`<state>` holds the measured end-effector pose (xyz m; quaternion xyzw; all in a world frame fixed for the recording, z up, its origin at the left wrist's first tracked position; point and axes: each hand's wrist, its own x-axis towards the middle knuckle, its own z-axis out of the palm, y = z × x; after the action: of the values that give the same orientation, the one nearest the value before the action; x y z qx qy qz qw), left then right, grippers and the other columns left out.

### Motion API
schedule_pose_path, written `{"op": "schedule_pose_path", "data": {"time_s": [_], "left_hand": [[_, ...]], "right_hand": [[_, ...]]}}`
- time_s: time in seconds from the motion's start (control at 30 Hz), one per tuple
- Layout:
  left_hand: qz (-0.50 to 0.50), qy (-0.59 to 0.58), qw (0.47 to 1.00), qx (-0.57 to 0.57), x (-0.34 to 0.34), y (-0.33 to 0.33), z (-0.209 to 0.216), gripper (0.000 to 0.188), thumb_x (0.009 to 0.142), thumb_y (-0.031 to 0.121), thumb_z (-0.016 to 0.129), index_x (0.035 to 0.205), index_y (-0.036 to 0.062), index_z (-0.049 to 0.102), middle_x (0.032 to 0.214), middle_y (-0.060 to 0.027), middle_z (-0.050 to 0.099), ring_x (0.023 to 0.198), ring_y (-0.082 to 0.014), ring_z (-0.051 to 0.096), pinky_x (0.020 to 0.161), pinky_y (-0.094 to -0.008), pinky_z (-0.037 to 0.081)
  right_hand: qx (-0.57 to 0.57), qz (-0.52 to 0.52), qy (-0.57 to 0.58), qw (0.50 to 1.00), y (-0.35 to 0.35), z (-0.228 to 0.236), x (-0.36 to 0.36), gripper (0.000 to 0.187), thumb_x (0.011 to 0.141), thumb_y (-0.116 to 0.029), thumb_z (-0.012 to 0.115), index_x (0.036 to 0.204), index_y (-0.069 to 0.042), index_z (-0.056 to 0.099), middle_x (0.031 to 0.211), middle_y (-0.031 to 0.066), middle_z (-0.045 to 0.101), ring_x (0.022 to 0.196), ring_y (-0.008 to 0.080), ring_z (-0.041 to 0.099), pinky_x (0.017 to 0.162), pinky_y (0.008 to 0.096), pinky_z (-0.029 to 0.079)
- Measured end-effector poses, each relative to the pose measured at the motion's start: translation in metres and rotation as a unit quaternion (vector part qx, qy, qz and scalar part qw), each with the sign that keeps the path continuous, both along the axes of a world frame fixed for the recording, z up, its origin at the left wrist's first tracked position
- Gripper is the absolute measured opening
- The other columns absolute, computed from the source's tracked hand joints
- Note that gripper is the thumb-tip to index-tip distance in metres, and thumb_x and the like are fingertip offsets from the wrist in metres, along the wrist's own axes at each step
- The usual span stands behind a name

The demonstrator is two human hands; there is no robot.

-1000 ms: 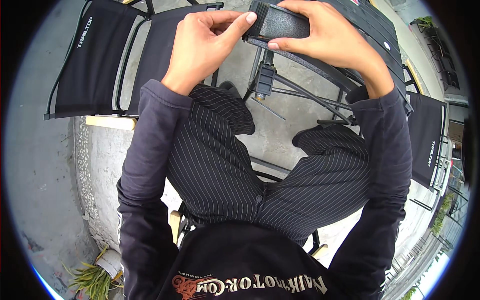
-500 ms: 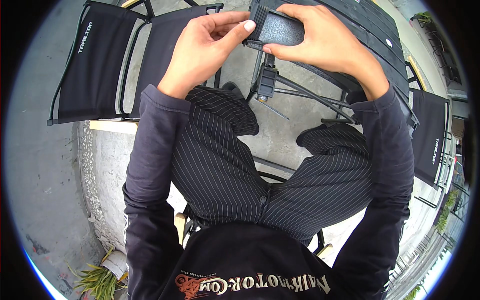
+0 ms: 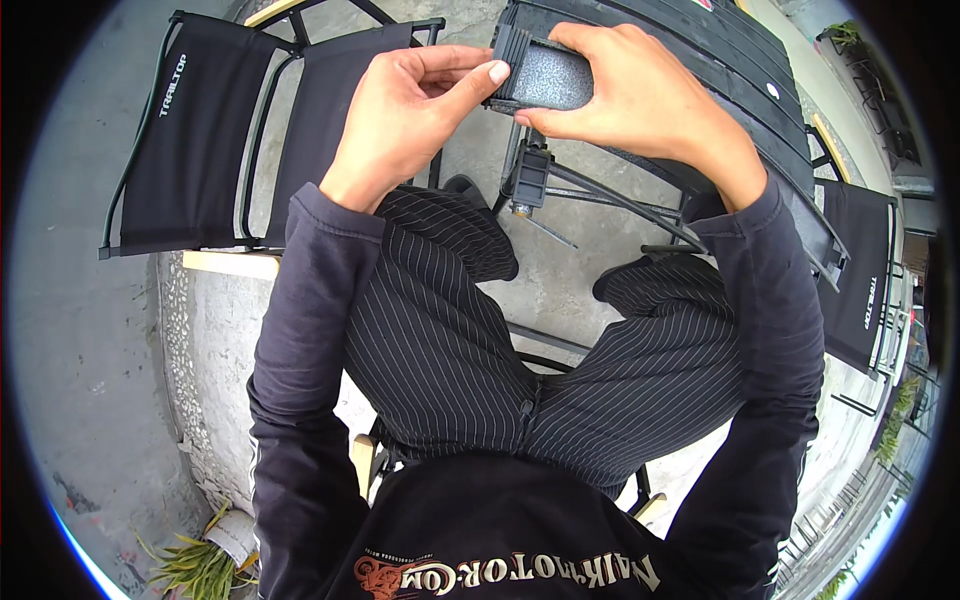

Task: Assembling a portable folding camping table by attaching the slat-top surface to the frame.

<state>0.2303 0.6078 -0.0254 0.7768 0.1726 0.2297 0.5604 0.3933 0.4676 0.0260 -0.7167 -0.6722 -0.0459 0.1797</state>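
Observation:
In front of me, over the near left corner of the black slatted table [image 3: 690,60], I hold a small dark rectangular case [image 3: 556,78]. Its face is speckled grey, and a band of black ridges [image 3: 511,50] runs along its left end. My left hand [image 3: 390,115] pinches that ridged end between thumb and fingers. On the opposite side, my right hand [image 3: 650,95] wraps the case, thumb along the near edge and fingers at the far edge. The case's underside is hidden from view.
Below the case, a black bracket [image 3: 530,175] with a thin rod joins the table's leg frame. Black folding chairs stand at left [image 3: 200,130] and right [image 3: 860,260]. My knees are spread under the table's near side. A potted plant [image 3: 205,550] sits at lower left.
Both hands and the case sit slightly lower in the picture, and the case a little further left. The view itself has shifted slightly. The grip of both hands looks the same.

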Motion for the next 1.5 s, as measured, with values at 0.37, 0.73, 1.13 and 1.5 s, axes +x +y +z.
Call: {"op": "schedule_pose_path", "data": {"time_s": [0.37, 0.73, 1.13, 1.5], "left_hand": [[0.001, -0.025, 0.999, -0.035, -0.004, -0.010, 0.003, 0.036, 0.088, 0.020, 0.072, 0.115, -0.0026, 0.066, 0.096, -0.0052, 0.070, 0.088, -0.0069, 0.062, 0.080, -0.0210, 0.049], [0.025, -0.125, 0.992, 0.025, 0.010, -0.009, -0.003, 0.033, 0.087, 0.022, 0.073, 0.111, -0.0009, 0.069, 0.086, -0.0044, 0.071, 0.077, -0.0050, 0.061, 0.069, -0.0191, 0.048], [-0.017, -0.136, 0.989, -0.060, 0.006, -0.011, 0.002, 0.031, 0.088, 0.016, 0.072, 0.114, -0.0005, 0.067, 0.096, -0.0075, 0.071, 0.087, -0.0089, 0.065, 0.079, -0.0226, 0.052], [0.033, -0.059, 0.996, -0.064, 0.008, -0.005, -0.008, 0.043, 0.082, 0.027, 0.078, 0.111, -0.0033, 0.068, 0.095, -0.0116, 0.072, 0.087, -0.0106, 0.065, 0.078, -0.0245, 0.052]], "right_hand": [[0.038, 0.004, -0.057, 0.998, -0.008, -0.004, 0.001, 0.051, 0.072, -0.045, 0.078, 0.093, -0.002, 0.058, 0.072, 0.0167, 0.064, 0.073, 0.0372, 0.067, 0.063, 0.0454, 0.053], [0.049, -0.027, -0.085, 0.995, -0.014, 0.002, -0.007, 0.050, 0.077, -0.043, 0.075, 0.108, -0.006, 0.060, 0.085, 0.0113, 0.067, 0.077, 0.0344, 0.065, 0.062, 0.0426, 0.050], [0.153, 0.010, -0.135, 0.979, -0.007, -0.014, -0.004, 0.017, 0.093, -0.025, 0.057, 0.094, -0.007, 0.058, 0.074, 0.0090, 0.063, 0.061, 0.0307, 0.065, 0.050, 0.0398, 0.050], [0.165, -0.008, -0.152, 0.974, -0.002, -0.029, 0.002, 0.016, 0.092, -0.025, 0.058, 0.089, -0.009, 0.057, 0.068, 0.0074, 0.063, 0.056, 0.0283, 0.065, 0.046, 0.0383, 0.050]]}}
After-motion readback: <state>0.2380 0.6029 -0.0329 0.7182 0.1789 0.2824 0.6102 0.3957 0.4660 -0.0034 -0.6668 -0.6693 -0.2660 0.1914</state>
